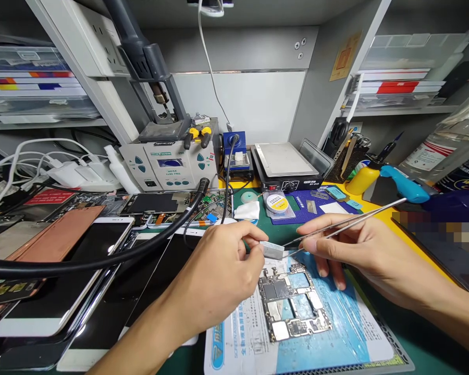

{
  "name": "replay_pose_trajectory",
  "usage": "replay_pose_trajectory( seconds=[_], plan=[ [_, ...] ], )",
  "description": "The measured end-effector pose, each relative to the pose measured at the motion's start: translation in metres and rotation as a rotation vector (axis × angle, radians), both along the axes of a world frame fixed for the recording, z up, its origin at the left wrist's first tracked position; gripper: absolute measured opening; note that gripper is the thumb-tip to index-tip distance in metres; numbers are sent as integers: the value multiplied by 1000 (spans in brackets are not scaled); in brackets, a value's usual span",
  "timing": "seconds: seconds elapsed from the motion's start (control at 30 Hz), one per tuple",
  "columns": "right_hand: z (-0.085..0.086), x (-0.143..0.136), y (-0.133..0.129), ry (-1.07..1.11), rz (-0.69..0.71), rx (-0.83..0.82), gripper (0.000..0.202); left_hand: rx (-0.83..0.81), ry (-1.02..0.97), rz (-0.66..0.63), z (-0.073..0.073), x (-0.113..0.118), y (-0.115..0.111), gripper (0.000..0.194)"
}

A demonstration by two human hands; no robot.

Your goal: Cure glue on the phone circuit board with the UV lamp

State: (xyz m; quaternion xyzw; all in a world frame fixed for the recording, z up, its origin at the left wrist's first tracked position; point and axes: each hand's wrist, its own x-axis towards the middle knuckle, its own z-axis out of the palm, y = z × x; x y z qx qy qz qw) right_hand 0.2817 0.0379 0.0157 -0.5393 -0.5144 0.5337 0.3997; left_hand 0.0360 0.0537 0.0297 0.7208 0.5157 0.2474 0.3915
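Between its thumb and fingers my left hand (229,268) pinches a small grey metal block (272,250), held just above the far edge of a phone circuit board (291,304). My right hand (347,245) grips a pair of long metal tweezers (349,223); their tips are close to the block's right end, and I cannot tell whether they touch it. The board lies flat on a white and blue printed sheet (242,354), below both hands.
At the back stand a hot air station (172,164), a blue soldering stand (236,151) and a heating plate (285,159). A thick black hose (140,260) crosses the phones (50,312) on the left. A yellow bottle (361,179) stands at right.
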Motion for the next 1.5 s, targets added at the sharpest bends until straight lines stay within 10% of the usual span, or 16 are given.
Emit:
replay_pose_trajectory(
  seconds=[1.5],
  plan=[
    [2, -3, 0, 44, 16, -2, 32, -2, 21, 3, 0, -1, -2, 19]
  ],
)
